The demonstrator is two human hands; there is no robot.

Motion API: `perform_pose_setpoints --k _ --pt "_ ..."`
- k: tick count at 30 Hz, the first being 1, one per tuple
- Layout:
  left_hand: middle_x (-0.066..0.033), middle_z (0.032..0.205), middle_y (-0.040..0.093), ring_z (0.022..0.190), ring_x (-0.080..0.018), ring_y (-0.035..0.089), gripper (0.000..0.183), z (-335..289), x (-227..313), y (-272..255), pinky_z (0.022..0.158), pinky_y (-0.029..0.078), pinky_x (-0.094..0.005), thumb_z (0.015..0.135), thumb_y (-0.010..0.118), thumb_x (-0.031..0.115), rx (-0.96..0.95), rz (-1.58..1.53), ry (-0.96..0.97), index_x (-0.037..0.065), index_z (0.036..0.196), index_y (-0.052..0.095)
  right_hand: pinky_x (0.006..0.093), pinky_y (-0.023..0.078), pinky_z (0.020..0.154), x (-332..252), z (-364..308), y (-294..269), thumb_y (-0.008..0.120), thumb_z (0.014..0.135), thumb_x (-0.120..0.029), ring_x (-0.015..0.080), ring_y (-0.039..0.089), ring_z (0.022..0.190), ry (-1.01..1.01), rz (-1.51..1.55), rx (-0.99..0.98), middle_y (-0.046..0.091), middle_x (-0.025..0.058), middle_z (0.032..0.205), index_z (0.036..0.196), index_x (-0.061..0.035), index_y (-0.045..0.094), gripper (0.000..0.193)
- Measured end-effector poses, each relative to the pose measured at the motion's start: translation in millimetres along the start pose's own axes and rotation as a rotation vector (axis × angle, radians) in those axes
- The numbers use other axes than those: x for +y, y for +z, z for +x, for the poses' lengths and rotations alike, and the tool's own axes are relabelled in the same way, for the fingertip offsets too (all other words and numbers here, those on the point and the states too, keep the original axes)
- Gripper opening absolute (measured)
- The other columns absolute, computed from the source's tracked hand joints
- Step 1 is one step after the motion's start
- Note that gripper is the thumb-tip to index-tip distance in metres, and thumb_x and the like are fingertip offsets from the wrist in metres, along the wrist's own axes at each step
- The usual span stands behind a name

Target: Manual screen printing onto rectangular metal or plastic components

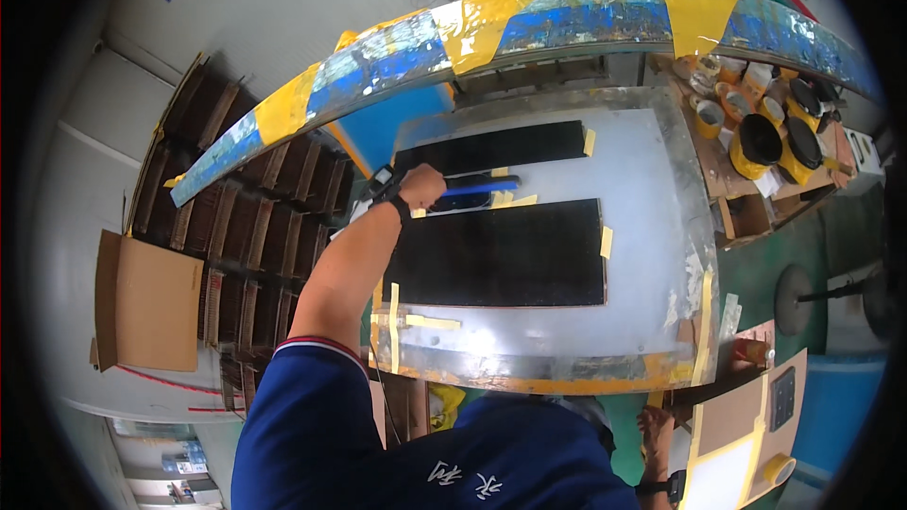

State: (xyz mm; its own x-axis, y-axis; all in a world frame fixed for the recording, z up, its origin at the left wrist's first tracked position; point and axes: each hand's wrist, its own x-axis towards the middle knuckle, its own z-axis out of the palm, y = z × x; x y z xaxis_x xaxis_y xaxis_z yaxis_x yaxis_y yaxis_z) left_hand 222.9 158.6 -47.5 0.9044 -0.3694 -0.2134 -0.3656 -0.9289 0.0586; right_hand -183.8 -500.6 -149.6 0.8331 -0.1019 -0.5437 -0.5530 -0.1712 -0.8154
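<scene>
My left hand (422,187) is closed in a fist over the far left part of the white work table (652,227). From it a long, narrow blue-and-black tool (484,186) points right; its exact kind does not show. The tool lies over the gap between two black panels, a narrow far one (491,146) and a wider near one (501,253). Yellow tape tabs (607,242) stick to the panel edges, and a smaller dark piece sits under the tool. Down at my right side hangs my right hand (652,422), fingers loosely bent, with nothing visible in it.
A long beam (586,19) wrapped in blue film and yellow tape crosses above the table's far side. Dark racks (255,255) and a cardboard box (151,302) stand left. Pots and tubs (756,142) crowd a bench far right; a taped board (746,425) is near my right hand.
</scene>
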Motion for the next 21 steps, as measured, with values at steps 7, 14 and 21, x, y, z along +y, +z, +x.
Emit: perform_pose_setpoints --k 7,14,21 --pt "-0.0185 0.068 0.067 0.058 -0.0304 0.067 0.034 22 89 -39 0.05 0.049 -0.0368 0.072 0.059 0.012 -0.06 -0.211 -0.335 0.004 0.104 0.07 0.0277 0.049 0.055 19 -11 4 0.06 0.088 -0.016 0.0161 0.061 0.06 0.076 0.081 0.068 0.066 0.0131 0.072 0.099 0.0103 0.067 0.029" --pt "-0.0251 0.083 0.068 0.076 -0.0422 0.068 0.035 17 69 -54 0.07 0.056 -0.0464 0.074 0.051 0.015 -0.071 -0.115 -0.436 0.0 0.099 0.07 0.0281 0.049 0.055 0 10 4 0.061 0.089 -0.024 0.0161 0.061 0.059 0.061 -0.067 0.001 0.067 0.0127 0.073 0.097 0.0093 0.067 0.034" --pt "-0.0228 0.074 0.068 0.066 -0.0409 0.068 0.041 -28 135 -47 0.065 0.056 -0.0431 0.081 0.052 0.016 0.034 -0.338 -0.553 0.001 0.117 0.064 0.0285 0.048 0.053 9 -3 0 0.061 0.09 -0.025 0.016 0.06 0.056 0.061 -0.021 0.048 0.066 0.0121 0.068 0.092 0.0075 0.069 0.033"
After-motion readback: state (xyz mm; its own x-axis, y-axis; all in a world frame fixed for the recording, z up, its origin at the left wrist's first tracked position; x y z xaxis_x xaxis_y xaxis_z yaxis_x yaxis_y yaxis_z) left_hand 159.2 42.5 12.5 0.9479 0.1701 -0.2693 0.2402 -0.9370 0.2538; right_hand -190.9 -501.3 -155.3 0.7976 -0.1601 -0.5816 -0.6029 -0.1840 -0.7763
